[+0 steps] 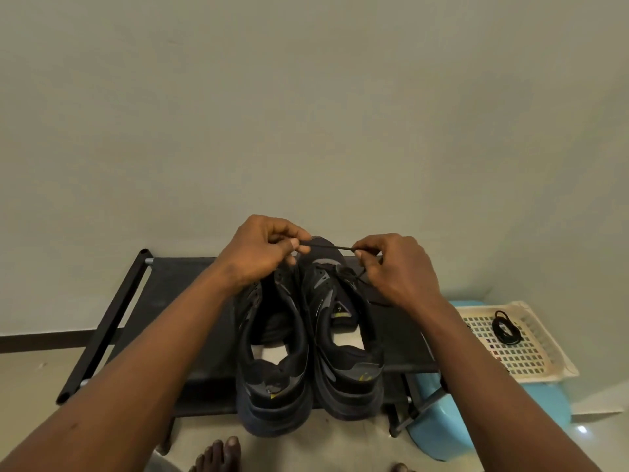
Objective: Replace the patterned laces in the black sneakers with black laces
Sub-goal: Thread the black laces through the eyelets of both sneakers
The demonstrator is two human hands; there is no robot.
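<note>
**Toes (218, 453) below, lace (326, 247) taut between two hands**

Toes show at the bottom edge, bare on the pale floor. Just above them two black sneakers stand side by side on a black rack (183, 301), heels toward the person and tips toward the wall. The left hand (258, 253) pinches the black lace between thumb and forefinger. The right hand (398, 267) pinches it further along, so a short stretch runs tight between them above the shoe tips. From the right hand the lace drops into the eyelets of the right sneaker (343, 335). The left sneaker (272, 352) lies under the left wrist. To the right, a cream basket (544, 356) sits on a blue stool (432, 434) and holds a black coil (506, 328) of lace.
</note>
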